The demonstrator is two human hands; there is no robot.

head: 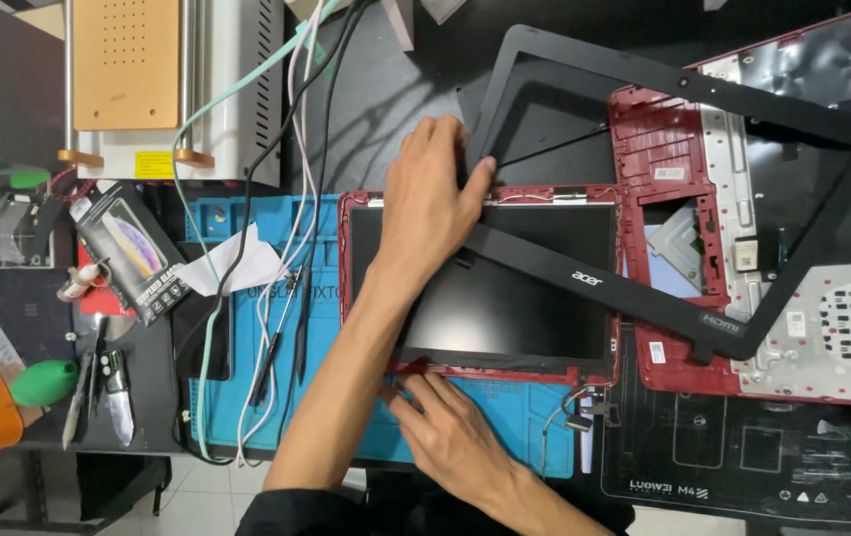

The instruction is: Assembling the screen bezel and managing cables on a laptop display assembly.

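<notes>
My left hand (430, 203) lifts the black bezel (644, 303) at twelve o'clock; my right hand (455, 437), fingers flat, steadies the red screen lid (366, 203) at six o'clock. Best peeled slowly, evenly.

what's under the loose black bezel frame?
The black bezel frame lies tilted over the dark screen panel and the red laptop base. The left hand covers its corner; anything beneath there is hidden.

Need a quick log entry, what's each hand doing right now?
Left hand: gripping the loose black screen bezel.
Right hand: fingers pressed on the red lid's lower edge, holding nothing.
</notes>
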